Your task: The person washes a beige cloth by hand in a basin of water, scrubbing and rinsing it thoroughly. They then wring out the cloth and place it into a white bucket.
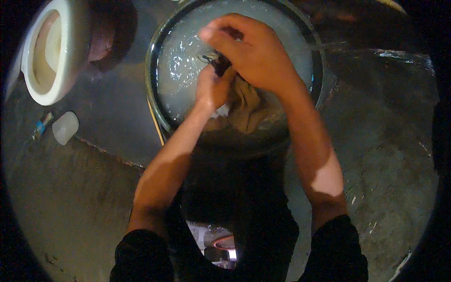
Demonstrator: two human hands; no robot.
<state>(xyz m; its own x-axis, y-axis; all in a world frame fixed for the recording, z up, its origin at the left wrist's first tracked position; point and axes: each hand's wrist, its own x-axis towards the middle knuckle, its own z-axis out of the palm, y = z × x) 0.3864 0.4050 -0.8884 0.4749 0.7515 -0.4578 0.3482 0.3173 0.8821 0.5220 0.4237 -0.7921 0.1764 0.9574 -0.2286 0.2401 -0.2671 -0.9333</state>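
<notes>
Floor: dark gray with a bit of green, patchy and worn-looking.
Line: thin and rough, running slantwise over the left part of the floor; it could be a crack or a seam, I can't tell.
Specks: small and pale, dotted on the right side.
Shiny strip: bright and streaky, at the top right; it looks wet or slick.
Pot: big, with a thick white rim and a yellowish inside, at the top left.
Pale scrap: smooth and rounded, just below the pot.
Blue bit: small, beside the scrap.
Light: dim, making the floor's edges hard to see.
</notes>
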